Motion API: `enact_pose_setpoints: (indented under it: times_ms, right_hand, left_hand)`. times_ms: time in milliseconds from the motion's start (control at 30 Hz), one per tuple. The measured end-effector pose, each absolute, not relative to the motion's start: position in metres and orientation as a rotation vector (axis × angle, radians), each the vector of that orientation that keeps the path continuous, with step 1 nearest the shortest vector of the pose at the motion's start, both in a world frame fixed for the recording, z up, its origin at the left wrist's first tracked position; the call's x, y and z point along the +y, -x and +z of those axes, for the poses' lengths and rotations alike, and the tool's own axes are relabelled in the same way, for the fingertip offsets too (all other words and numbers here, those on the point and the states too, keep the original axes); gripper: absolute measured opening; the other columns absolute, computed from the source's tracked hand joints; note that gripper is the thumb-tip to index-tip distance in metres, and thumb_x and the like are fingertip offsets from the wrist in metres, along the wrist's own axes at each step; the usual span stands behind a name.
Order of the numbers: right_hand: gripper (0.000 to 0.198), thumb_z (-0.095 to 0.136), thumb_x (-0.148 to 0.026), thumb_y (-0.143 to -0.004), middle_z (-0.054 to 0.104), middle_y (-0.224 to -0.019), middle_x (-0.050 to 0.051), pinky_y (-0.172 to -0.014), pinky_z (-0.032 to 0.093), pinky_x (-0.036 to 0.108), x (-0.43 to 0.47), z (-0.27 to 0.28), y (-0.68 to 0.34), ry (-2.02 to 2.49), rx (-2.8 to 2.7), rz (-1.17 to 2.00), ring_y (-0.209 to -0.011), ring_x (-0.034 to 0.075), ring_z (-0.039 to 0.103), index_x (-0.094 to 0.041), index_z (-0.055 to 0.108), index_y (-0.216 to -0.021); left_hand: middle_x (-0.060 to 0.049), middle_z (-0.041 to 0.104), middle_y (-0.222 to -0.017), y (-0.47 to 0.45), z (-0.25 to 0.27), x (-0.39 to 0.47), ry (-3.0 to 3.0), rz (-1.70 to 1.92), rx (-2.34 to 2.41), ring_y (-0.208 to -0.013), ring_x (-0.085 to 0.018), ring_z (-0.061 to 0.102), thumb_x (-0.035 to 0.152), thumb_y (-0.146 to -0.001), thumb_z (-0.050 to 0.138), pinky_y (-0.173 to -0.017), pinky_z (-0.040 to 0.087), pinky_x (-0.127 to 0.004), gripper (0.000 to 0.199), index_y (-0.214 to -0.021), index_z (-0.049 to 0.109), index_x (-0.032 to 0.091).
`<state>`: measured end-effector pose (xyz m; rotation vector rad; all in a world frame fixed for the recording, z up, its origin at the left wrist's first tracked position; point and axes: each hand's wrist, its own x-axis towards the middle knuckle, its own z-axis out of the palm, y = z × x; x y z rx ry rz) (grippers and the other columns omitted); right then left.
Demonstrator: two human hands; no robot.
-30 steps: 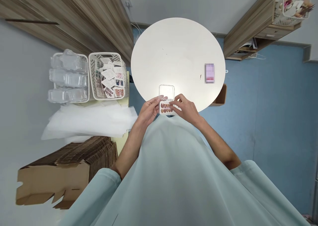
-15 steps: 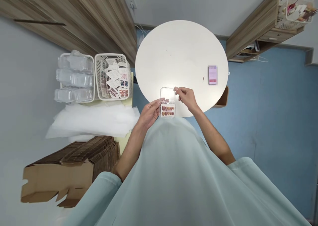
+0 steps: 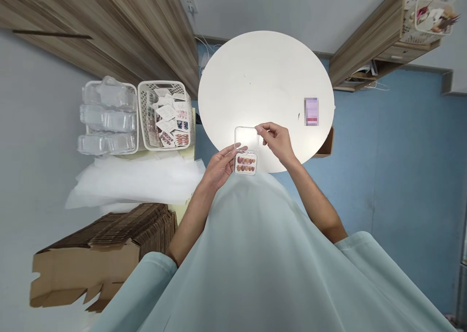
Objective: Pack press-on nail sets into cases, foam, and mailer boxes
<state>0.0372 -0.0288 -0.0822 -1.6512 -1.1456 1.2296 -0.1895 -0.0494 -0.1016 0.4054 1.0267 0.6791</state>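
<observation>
A clear plastic box [image 3: 245, 172] with its lid [image 3: 246, 136] swung up lies between my hands at the near edge of the round white table [image 3: 266, 84]. Inside it is a card of press-on nails [image 3: 245, 164] in reddish and orange tones, set out in two rows. My left hand [image 3: 221, 166] grips the box from its left side, with some fingers behind the clear plastic. The thumb and fingertips of my right hand [image 3: 274, 138] pinch the upper right corner of the lid.
On the table's right lies a blurred purple phone-like object [image 3: 311, 112]. To the left stand a white basket [image 3: 141, 115] of nail cards, another basket with clear plastic trays [image 3: 107, 115], white sheets [image 3: 134, 182] and stacked folded cardboard [image 3: 87, 273]. A wooden cabinet [image 3: 368, 40] stands at the right.
The view has shifted slightly. My right hand and the lid edge it pinches sit a little higher, while my left hand keeps its hold on the box.
</observation>
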Motion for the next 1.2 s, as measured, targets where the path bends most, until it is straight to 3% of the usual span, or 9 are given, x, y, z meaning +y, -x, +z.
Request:
enact_pose_setpoints:
  times_ms: [267,633,767,967,1200]
  right_hand:
    - [0.049,0.071,-0.072,-0.098,0.073,-0.111,0.007,-0.07,0.055,0.033,-0.061,-0.049,-0.041,1.561,-1.297,1.196,-0.083,0.017,0.066,-0.026,0.082,-0.107]
    - [0.047,0.089,-0.066,-0.082,0.072,-0.095,0.001,-0.061,0.047,0.03,-0.107,-0.07,-0.04,1.62,-1.184,1.417,-0.07,0.014,0.058,-0.025,0.072,-0.098]
    - [0.05,0.092,-0.065,-0.077,0.074,-0.091,0.001,-0.063,0.05,0.03,-0.11,-0.073,-0.038,1.668,-1.125,1.452,-0.07,0.015,0.062,-0.025,0.069,-0.097]
    - [0.046,0.077,-0.068,-0.092,0.081,-0.094,0.006,-0.055,0.045,0.028,-0.108,-0.072,-0.038,1.589,-1.046,1.758,-0.068,0.015,0.066,-0.022,0.077,-0.098]
    - [0.048,0.081,-0.07,-0.088,0.081,-0.092,0.006,-0.05,0.042,0.026,-0.105,-0.081,-0.036,1.526,-0.951,1.757,-0.065,0.015,0.065,-0.022,0.074,-0.091]
  left_hand:
    - [-0.019,0.079,-0.135,0.186,-0.098,-0.041,-0.38,0.675,0.986,-0.116,-0.028,0.08,0.051,-0.101,0.077,-0.09,0.067,-0.035,0.046,-0.128,0.076,0.013]
    - [-0.018,0.073,-0.148,0.186,-0.09,-0.031,-0.466,0.67,0.98,-0.133,-0.033,0.073,0.036,-0.091,0.088,-0.107,0.064,-0.044,0.039,-0.121,0.082,0.013]
    - [-0.017,0.073,-0.148,0.186,-0.089,-0.029,-0.485,0.668,0.988,-0.138,-0.035,0.07,0.034,-0.089,0.089,-0.111,0.062,-0.046,0.038,-0.121,0.082,0.014]
    - [-0.018,0.073,-0.148,0.185,-0.085,-0.029,-0.528,0.668,0.987,-0.139,-0.037,0.068,0.036,-0.087,0.091,-0.11,0.062,-0.047,0.041,-0.121,0.083,0.015]
    - [-0.014,0.066,-0.159,0.191,-0.081,-0.037,-0.676,0.674,1.116,-0.141,-0.033,0.066,0.047,-0.093,0.085,-0.105,0.06,-0.041,0.061,-0.147,0.069,0.026]
